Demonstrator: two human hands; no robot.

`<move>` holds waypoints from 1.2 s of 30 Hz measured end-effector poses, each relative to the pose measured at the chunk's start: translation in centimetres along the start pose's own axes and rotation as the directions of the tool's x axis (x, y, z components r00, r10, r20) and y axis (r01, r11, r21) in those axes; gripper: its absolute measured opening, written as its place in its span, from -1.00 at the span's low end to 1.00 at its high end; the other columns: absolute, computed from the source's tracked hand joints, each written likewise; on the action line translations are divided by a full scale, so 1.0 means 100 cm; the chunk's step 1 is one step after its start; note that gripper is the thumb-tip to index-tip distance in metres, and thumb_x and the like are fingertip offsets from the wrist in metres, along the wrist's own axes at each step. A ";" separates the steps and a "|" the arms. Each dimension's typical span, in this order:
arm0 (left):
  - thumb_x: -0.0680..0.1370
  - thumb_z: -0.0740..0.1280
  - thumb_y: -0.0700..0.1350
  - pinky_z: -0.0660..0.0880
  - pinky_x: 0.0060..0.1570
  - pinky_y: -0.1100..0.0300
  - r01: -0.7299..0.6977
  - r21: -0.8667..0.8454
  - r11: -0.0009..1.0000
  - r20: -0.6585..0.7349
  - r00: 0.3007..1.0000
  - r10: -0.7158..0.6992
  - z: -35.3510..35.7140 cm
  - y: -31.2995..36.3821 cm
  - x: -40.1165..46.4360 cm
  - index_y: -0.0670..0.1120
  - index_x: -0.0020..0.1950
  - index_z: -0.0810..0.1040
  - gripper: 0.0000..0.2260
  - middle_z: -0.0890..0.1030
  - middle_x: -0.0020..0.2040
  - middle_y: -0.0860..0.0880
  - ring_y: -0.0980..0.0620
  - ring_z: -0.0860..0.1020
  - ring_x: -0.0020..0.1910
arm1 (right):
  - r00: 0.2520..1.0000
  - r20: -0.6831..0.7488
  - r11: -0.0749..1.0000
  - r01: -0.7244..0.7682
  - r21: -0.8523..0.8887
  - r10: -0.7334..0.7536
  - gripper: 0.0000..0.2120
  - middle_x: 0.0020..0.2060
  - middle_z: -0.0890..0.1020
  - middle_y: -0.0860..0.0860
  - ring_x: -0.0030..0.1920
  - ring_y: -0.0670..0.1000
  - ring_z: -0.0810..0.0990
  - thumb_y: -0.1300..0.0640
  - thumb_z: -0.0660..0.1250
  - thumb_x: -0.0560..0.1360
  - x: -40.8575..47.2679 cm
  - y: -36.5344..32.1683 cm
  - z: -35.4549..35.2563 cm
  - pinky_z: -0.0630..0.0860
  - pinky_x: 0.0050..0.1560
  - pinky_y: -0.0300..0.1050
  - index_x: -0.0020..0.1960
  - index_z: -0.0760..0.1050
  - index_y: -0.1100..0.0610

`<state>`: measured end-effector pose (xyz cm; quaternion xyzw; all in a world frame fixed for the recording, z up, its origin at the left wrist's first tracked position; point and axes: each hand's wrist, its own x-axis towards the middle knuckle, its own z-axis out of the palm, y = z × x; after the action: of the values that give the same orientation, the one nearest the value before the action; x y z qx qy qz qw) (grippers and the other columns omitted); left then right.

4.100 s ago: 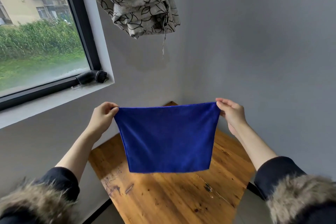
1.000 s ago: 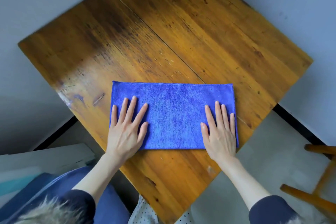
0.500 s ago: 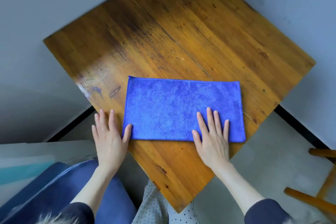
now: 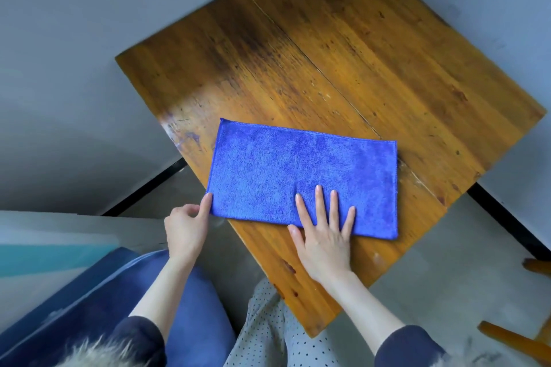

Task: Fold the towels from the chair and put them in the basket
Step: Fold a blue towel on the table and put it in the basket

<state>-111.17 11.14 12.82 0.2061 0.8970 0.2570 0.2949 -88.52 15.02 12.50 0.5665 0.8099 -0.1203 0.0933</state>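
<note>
Since half a second earlier the left hand (image 4: pixel 185 226) had come off the desk's near-left edge and curled, its fingertips touching the near-left corner of the blue towel (image 4: pixel 301 173), though whether it truly pinched the cloth could not be told; the right hand (image 4: pixel 323 232) lay flat and released, straight fingers spread on the towel's near edge; the fuzzy microfibre towel, folded to a stitched-edged rectangle, rested by the near corner of the scuffed, plank-grained wooden desk (image 4: pixel 372 53).
</note>
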 end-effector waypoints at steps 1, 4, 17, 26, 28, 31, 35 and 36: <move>0.52 0.27 0.15 0.37 -0.32 0.17 0.011 -0.034 0.999 0.024 1.000 -0.010 -0.002 0.001 0.001 -0.11 -0.37 0.56 -0.60 0.56 -0.37 -0.03 -0.06 0.50 -0.28 | 1.000 0.003 1.000 -0.004 -0.002 0.004 -0.44 0.43 0.30 0.15 0.43 0.27 0.24 -0.20 -0.03 0.50 0.001 -0.001 0.000 0.12 0.28 0.45 0.44 0.25 -0.03; 0.48 0.36 0.09 0.34 -0.31 0.18 0.106 -0.206 0.973 0.105 0.991 -0.086 -0.005 0.003 0.003 -0.03 -0.35 0.58 -0.73 0.55 -0.34 0.08 0.08 0.43 -0.34 | 1.000 0.010 1.000 -0.006 -0.009 0.006 -0.45 0.45 0.27 0.14 0.44 0.26 0.20 -0.22 -0.03 0.52 0.001 -0.001 0.002 0.13 0.30 0.45 0.46 0.19 -0.05; 0.51 0.32 -0.10 0.49 -0.10 0.07 -0.070 -0.346 0.936 0.101 0.989 0.111 -0.024 0.068 -0.004 -0.06 -0.31 0.36 -0.77 0.46 -0.34 0.03 0.09 0.56 -0.36 | 0.997 0.057 0.991 0.045 0.130 -0.053 -0.44 0.47 -0.26 -0.04 0.46 0.06 -0.36 -0.23 -0.12 0.57 0.006 0.006 -0.001 -0.35 0.39 0.22 0.49 -0.22 -0.13; 0.46 0.40 -0.25 0.43 -0.18 0.30 -0.737 -0.166 0.655 0.064 0.655 0.753 0.035 0.149 -0.085 -0.09 -0.12 0.45 -0.86 0.51 -0.18 0.03 0.12 0.47 -0.19 | 0.861 0.217 0.073 -0.281 0.957 0.460 -0.81 0.12 0.58 -0.02 0.03 -0.04 0.61 0.11 0.16 0.60 0.000 0.078 -0.040 0.52 -0.01 -0.22 0.14 0.50 0.01; 0.46 0.39 -0.23 0.48 -0.20 0.12 -0.817 -0.092 0.570 0.163 0.552 0.818 0.063 0.151 -0.105 -0.13 -0.08 0.48 -0.89 0.51 -0.13 -0.02 0.02 0.46 -0.10 | 0.790 0.391 -0.238 -0.313 0.919 0.472 -0.81 0.04 0.62 0.04 -0.08 -0.01 0.64 0.04 0.15 0.60 0.001 0.095 -0.047 0.55 -0.16 -0.15 0.05 0.52 0.04; 0.48 0.31 -0.29 0.49 -0.11 0.02 -0.834 -0.136 0.535 0.398 0.448 0.800 0.097 0.141 -0.124 -0.17 0.10 0.48 -0.79 0.52 0.00 -0.07 0.00 0.46 0.03 | 0.771 0.538 -0.416 -0.390 0.822 0.340 -0.65 -0.03 0.63 0.08 -0.07 0.04 0.63 -0.07 0.09 0.60 0.004 0.113 -0.051 0.54 -0.14 -0.10 0.11 0.50 0.14; 0.39 0.42 -0.24 0.47 0.13 -0.08 -0.931 -0.011 0.366 0.542 0.302 0.784 0.109 0.115 -0.119 -0.17 0.22 0.48 -0.60 0.56 0.10 -0.12 -0.18 0.47 0.22 | 0.778 0.549 -0.313 -0.463 0.829 0.306 -0.68 -0.08 0.61 0.05 -0.08 0.00 0.61 -0.05 0.12 0.60 0.020 0.121 -0.055 0.53 -0.16 -0.18 0.15 0.45 0.16; 0.35 0.47 -0.19 0.42 0.20 -0.15 -0.939 0.079 0.334 0.531 0.323 0.783 0.108 0.108 -0.114 -0.15 0.22 0.50 -0.55 0.56 0.14 -0.11 -0.20 0.44 0.28 | 0.787 0.528 -0.267 -0.459 0.847 0.320 -0.70 -0.09 0.61 0.05 -0.10 -0.01 0.62 -0.03 0.15 0.59 0.026 0.121 -0.057 0.53 -0.21 -0.21 0.16 0.44 0.17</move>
<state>-93.54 17.35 16.42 0.7602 0.5858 0.1504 0.2374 -78.14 23.04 16.15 0.6655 0.2138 -0.6588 -0.2781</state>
